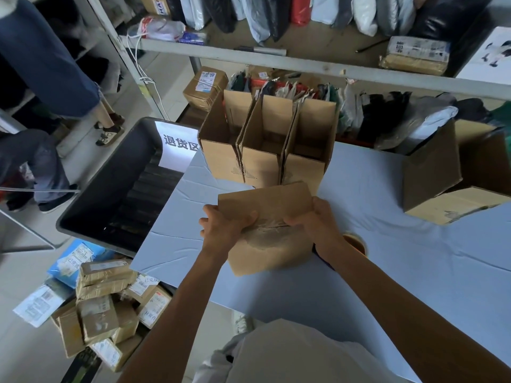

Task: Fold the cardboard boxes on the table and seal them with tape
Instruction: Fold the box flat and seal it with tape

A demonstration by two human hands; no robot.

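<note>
A table under pale blue cloth fills the centre and right. At 9 o'clock, a black bin stands against its edge. At 3 o'clock sits a large open carton. At 12 o'clock, a row of three open boxes stands side by side. At centre is a cardboard box with crinkled clear tape across its top. The left hand grips its left edge and the right hand its right, fingers curled onto it. At 4 o'clock, a tape roll shows behind the right wrist.
</note>
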